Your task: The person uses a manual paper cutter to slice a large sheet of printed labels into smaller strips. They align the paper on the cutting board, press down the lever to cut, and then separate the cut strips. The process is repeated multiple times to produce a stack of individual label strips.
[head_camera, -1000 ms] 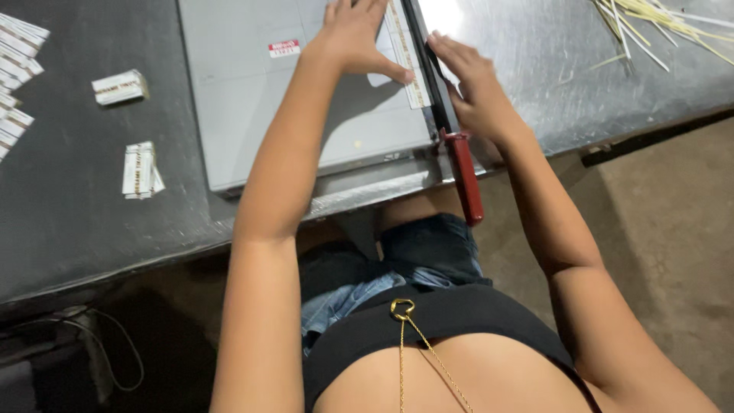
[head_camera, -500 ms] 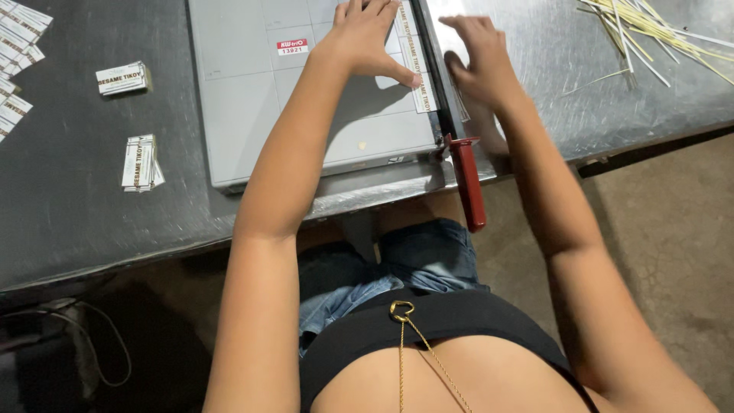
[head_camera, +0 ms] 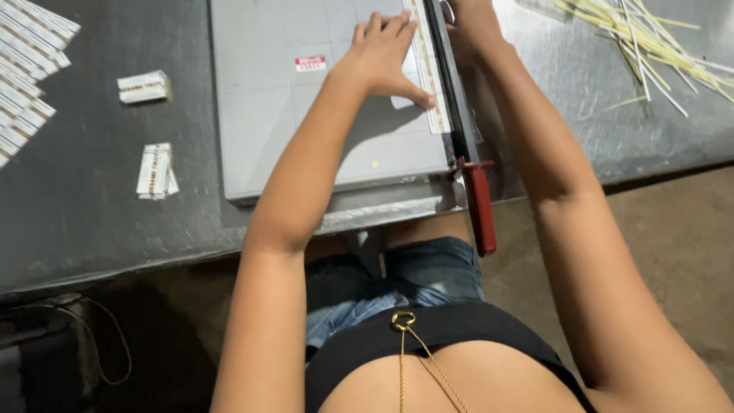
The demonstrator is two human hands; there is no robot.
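While the left hand point(head_camera: 386, 57) lies flat with fingers spread, holding down a long white printed paper strip point(head_camera: 425, 73) on the grey paper cutter board point(head_camera: 267, 115), the right hand point(head_camera: 466, 19) reaches past the black blade arm with its red handle point(head_camera: 482, 206); whether its fingers grip anything I cannot tell. Small stacks of cut white labels point(head_camera: 155, 171) lie on the dark metal surface point(head_camera: 92, 229), well to the left.
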